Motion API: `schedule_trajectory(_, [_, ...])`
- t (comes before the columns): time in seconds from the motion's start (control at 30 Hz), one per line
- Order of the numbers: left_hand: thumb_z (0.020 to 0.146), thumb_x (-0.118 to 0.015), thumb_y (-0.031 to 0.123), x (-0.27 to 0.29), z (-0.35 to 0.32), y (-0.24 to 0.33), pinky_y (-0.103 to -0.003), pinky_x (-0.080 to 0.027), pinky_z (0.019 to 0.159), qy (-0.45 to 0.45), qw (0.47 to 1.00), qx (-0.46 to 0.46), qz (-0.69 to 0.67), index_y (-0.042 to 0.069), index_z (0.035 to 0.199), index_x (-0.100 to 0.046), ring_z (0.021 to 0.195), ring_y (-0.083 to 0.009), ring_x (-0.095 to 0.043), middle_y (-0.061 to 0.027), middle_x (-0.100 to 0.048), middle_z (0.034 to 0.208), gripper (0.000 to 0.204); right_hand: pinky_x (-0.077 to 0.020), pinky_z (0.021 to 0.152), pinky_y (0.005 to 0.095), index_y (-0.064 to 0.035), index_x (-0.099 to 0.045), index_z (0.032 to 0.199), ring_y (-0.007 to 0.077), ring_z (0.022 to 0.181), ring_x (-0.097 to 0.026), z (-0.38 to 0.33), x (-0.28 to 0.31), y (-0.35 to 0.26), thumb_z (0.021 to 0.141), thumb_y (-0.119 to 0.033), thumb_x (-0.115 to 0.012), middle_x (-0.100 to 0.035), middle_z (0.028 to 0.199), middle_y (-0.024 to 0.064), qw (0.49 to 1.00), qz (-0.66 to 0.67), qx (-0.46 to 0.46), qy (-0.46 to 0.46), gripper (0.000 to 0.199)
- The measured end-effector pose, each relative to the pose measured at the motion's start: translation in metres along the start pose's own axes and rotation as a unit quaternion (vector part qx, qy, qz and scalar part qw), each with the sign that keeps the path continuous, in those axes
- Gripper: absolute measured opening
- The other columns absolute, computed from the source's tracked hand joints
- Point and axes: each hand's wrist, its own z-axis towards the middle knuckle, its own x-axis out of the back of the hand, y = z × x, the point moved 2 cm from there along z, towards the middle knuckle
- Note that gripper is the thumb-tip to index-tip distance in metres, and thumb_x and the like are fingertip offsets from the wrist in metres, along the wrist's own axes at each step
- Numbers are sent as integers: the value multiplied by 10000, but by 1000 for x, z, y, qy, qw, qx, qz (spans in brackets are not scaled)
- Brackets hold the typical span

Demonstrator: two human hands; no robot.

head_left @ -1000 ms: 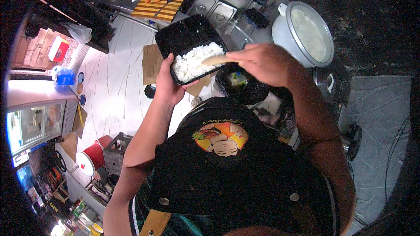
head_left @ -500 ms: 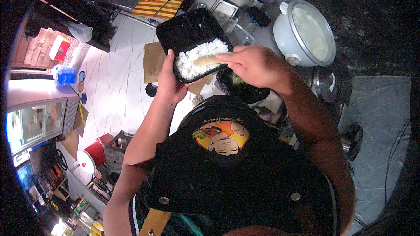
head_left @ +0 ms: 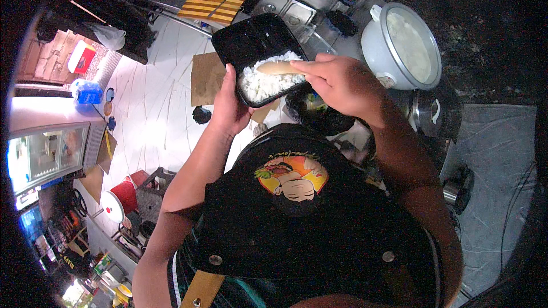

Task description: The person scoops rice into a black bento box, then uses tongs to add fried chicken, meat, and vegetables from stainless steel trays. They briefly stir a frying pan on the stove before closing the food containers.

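Observation:
My left hand (head_left: pixel 231 102) grips a black compartment tray (head_left: pixel 240 40) by its near left corner, thumb along the outer side. White rice (head_left: pixel 268 84) fills the tray's near compartment; the far compartments show only dark plastic. In my right hand (head_left: pixel 342 82) is a pale wooden rice paddle (head_left: pixel 277 68), its blade lying on top of the rice. The fingers wrap the handle, which is mostly hidden. To the right of that hand stands a large whitish pot (head_left: pixel 374 51) with pale, rice-like contents inside.
A striped cutting board (head_left: pixel 200 8) with a spoon lies on the far counter. Metal food pans (head_left: pixel 297 16) sit beyond the tray. A black bag (head_left: pixel 319 115) is below my right hand. Flattened cardboard (head_left: pixel 206 80) lies on the floor, and a glass-front fridge (head_left: pixel 51 157) stands left.
The paddle has shifted slightly over the rice and now lies a little flatter. Both hands keep their holds. The whole view has moved slightly.

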Motion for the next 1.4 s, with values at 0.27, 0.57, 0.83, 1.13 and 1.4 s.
schedule_trajectory(0.27, [1021, -511, 740, -1, 4, -10, -282, -528, 602, 27, 1000, 16, 2, 164, 1377, -615, 973, -137, -742, -9, -753, 1183, 685, -554, 787, 443, -157, -683, 1419, 348, 867, -680, 1, -15, -11, 980, -115, -614, -656, 973, 147, 998, -42, 17, -43, 446])
schedule_trajectory(0.57, [1025, -511, 733, 13, 3, -13, -291, -543, 619, 38, 999, 6, 19, 156, 1390, -610, 997, -152, -744, -13, -752, 1203, 690, -528, 687, 448, -165, -722, 1377, 358, 760, -657, -11, -21, -5, 976, -122, -658, -634, 881, 155, 999, -37, 26, -26, 408])
schedule_trajectory(0.83, [1048, -538, 665, 3, -2, -13, -368, -597, 894, 26, 999, -28, -34, 141, 1434, -582, 1169, -215, -729, -56, -724, 1326, 653, -534, 721, 466, -109, -712, 1373, 375, 782, -658, -17, -10, 25, 971, -107, -653, -625, 873, 183, 998, -67, -18, 9, 407])
schedule_trajectory(1.13, [1041, -555, 664, 2, -5, -14, -351, -611, 829, 25, 998, -45, -25, 136, 1432, -571, 1119, -199, -745, -55, -736, 1297, 657, -535, 720, 462, -89, -678, 1408, 378, 783, -651, -26, -25, 9, 986, -90, -627, -635, 899, 197, 995, -40, -78, 55, 424])
schedule_trajectory(1.4, [1053, -545, 643, 23, 5, -21, -336, -631, 762, 29, 999, -32, -33, 117, 1431, -559, 1091, -212, -762, -62, -737, 1291, 647, -513, 687, 427, -89, -685, 1398, 346, 751, -641, -31, -18, 4, 998, -91, -635, -618, 876, 177, 994, 14, -97, 50, 404])
